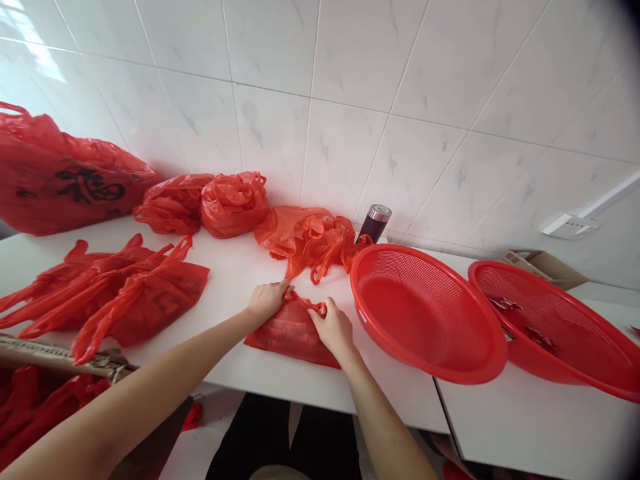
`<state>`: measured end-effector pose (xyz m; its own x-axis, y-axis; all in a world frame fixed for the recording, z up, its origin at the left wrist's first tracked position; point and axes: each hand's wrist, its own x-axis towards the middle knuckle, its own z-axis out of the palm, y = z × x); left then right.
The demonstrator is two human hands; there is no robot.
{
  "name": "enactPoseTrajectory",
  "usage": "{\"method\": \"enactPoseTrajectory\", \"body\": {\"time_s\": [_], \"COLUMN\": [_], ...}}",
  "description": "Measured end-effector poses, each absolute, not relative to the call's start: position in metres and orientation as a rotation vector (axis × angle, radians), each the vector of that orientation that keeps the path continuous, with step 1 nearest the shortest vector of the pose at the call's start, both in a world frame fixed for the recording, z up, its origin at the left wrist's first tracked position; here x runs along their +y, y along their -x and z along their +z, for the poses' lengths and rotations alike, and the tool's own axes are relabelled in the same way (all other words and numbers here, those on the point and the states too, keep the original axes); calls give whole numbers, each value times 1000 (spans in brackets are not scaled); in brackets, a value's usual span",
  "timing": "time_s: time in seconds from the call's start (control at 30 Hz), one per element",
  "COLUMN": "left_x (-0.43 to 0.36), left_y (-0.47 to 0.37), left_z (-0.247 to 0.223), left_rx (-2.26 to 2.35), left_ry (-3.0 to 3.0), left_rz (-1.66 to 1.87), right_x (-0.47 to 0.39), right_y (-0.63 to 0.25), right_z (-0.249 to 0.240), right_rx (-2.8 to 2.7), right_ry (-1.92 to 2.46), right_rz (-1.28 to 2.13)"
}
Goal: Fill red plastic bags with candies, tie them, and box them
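At the near side of the white table [230,370], the left hand [270,300] pinches the upper left of a filled red bag [300,337], its fingers bent in with hardly any gap. The right hand [336,327] grips the gathered film at the upper right, thumb pressed towards the bunched rim; some fingertips are hidden, so I cannot tell exactly how they close. Between the hands, the bag lies flat on the tabletop, its lower edge towards the person.

Thin film is the weak point, I judge: a hard or uneven pull could tear a handle, and a loose pinch could let the mouth slip and spill whatever is inside — the contents are too blurred by the plastic to name. Just beyond the left fingers, a heap of loose red bags [325,240] trails a strip right up to them, so it could snag and be dragged along.

Just beside the right hand stands a red basin [415,327]; a swinging elbow could knock it. Behind the basin, a dark flask [376,223] might tip if the basin were shoved. Farther left, filled bags [165,293] overlap — their long handles could tangle.
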<state>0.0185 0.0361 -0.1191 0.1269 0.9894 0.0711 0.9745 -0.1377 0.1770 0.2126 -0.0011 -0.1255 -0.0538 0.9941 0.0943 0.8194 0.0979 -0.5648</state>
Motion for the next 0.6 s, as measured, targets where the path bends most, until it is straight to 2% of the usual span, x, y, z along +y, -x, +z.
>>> {"method": "enactPoseTrajectory", "body": {"time_s": [0.37, 0.6], "left_x": [51, 46], "left_y": [-23, -16], "left_z": [-136, -134], "left_rx": [2100, 2198], "left_ry": [-2398, -2310], "left_rz": [256, 296], "right_x": [5, -7], "right_y": [-206, -215], "right_z": [-146, -137], "right_rx": [-2023, -2000], "right_ry": [1793, 1739], "right_rz": [264, 245]}}
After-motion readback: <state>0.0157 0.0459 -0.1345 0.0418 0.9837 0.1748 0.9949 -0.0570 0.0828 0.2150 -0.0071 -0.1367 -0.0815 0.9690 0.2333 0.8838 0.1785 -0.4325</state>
